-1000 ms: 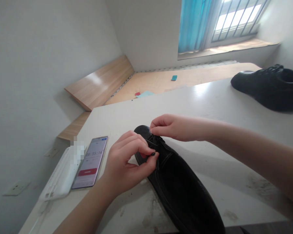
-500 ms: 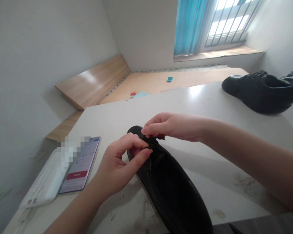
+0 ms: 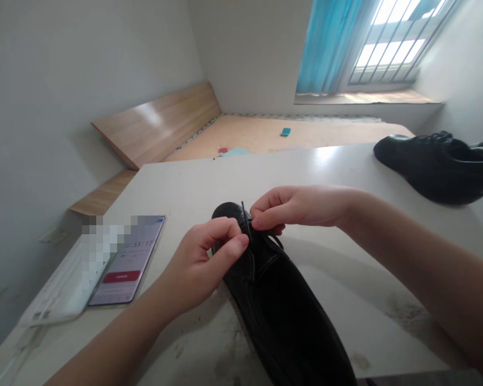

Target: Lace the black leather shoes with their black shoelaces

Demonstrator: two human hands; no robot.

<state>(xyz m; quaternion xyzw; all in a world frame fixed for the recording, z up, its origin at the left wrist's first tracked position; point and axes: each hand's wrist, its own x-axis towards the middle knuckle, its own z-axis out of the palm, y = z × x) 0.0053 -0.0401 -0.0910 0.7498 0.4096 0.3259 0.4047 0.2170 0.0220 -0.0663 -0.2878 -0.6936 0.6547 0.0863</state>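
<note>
A black leather lace-up shoe (image 3: 282, 316) lies on the white table with its toe towards me and its upper facing up, tilted slightly. Above its laces, my left hand (image 3: 203, 262) pinches a thin black shoelace (image 3: 246, 221) between thumb and fingers. My right hand (image 3: 295, 206) comes in from the right, its thumb and forefinger closed on the lace near the eyelets. The fingers hide part of the lacing. A second black shoe (image 3: 434, 171) lies farther off at the right.
A phone (image 3: 134, 276) with a timer and a red button lies left of the shoe, beside a white flat object (image 3: 60, 292), partly pixelated. The white table (image 3: 241, 182) ends at the wall on the left. A wooden floor and ledges lie beyond it.
The head view has shifted slightly. The lace end now stands up between my hands, which have drawn closer together over the shoe. The phone's timer has moved on a second.
</note>
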